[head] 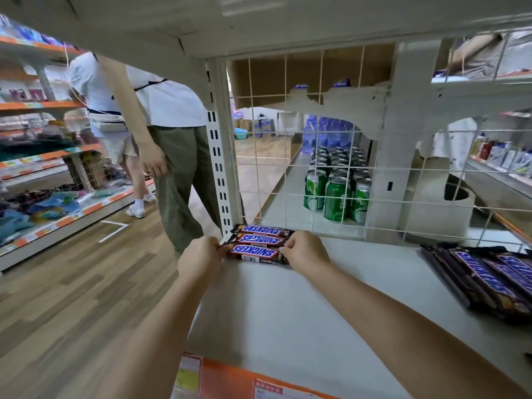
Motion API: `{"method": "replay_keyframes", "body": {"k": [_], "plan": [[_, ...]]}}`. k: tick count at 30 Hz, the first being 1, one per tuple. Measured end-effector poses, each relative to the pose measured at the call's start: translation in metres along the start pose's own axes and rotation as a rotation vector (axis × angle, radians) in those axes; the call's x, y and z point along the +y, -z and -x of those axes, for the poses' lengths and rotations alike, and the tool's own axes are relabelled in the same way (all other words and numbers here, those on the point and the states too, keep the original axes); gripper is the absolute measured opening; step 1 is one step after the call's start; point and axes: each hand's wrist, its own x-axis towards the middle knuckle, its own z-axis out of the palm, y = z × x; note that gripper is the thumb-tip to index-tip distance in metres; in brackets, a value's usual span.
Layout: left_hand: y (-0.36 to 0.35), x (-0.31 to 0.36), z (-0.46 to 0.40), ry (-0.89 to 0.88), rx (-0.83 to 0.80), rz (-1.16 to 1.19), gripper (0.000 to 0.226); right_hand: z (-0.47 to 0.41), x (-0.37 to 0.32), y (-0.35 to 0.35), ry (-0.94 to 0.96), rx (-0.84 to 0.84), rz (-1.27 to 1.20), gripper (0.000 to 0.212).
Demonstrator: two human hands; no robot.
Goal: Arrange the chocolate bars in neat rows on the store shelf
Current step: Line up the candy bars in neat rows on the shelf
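A pale grey shelf [331, 312] fills the lower middle of the view, backed by a white wire grid [316, 168] with green cans [336, 197] standing behind it. At the shelf's right edge lies a loose pile of chocolate bars [486, 277], their long axes running from the back left toward the front right. Both forearms reach forward over the shelf toward its back left corner, converging there. Against the grid sit three chocolate bars in a row [260, 240], side by side and touching, each with its long axis running left to right, parallel to the grid, labels facing up and reading upside down from here. The left hand [200, 259] is knuckles-up, its fingers curled and pinching the left end of the nearest bar [254, 253]. The right hand [306, 250] mirrors it, fingers curled together on the right end of that same bar.
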Motion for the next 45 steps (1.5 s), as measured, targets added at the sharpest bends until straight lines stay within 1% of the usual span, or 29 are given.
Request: {"method": "replay_keyframes", "body": {"k": [4,6,8,9,12,15,18,21,24,30,32,36,39,43,45], "plan": [[0.006,0.010,0.009,-0.026,0.067,-0.230,0.036,0.000,0.001,0.001,0.018,0.003,0.036,0.023],[0.013,0.017,0.012,-0.067,0.115,-0.288,0.031,0.003,0.001,0.007,0.017,0.029,0.059,0.022],[0.021,0.025,0.015,-0.111,0.120,-0.266,0.022,0.008,0.002,0.017,0.043,0.071,0.082,0.019],[0.025,0.030,0.017,-0.139,0.108,-0.245,0.021,0.012,0.001,0.022,0.069,0.094,0.096,0.020],[0.028,0.043,0.025,-0.235,0.059,-0.178,0.022,0.029,0.003,0.041,0.197,0.133,0.189,0.026],[0.024,0.059,0.044,-0.318,0.017,-0.218,0.025,0.051,0.014,0.059,0.345,0.120,0.363,0.024],[0.020,0.081,0.067,-0.340,-0.030,-0.153,0.033,0.074,0.034,0.079,0.405,0.119,0.516,0.025],[0.017,0.106,0.094,-0.395,-0.086,-0.195,0.037,0.092,0.056,0.101,0.358,0.110,0.555,0.029],[0.017,0.129,0.118,-0.490,-0.123,-0.248,0.040,0.105,0.080,0.123,0.314,0.106,0.600,0.036],[0.014,0.170,0.142,-0.593,-0.136,-0.280,0.050,0.124,0.124,0.174,0.179,0.174,0.584,0.035],[0.011,0.182,0.154,-0.612,-0.165,-0.303,0.052,0.131,0.135,0.186,0.147,0.189,0.579,0.033],[0.001,0.195,0.172,-0.639,-0.191,-0.312,0.049,0.140,0.152,0.198,0.075,0.206,0.566,0.031],[-0.005,0.199,0.176,-0.642,-0.214,-0.297,0.048,0.141,0.161,0.199,0.021,0.186,0.546,0.030],[-0.008,0.201,0.177,-0.647,-0.195,-0.317,0.048,0.139,0.168,0.198,-0.024,0.188,0.502,0.037],[-0.008,0.199,0.176,-0.649,-0.187,-0.329,0.049,0.135,0.167,0.197,-0.038,0.198,0.514,0.037]]}}
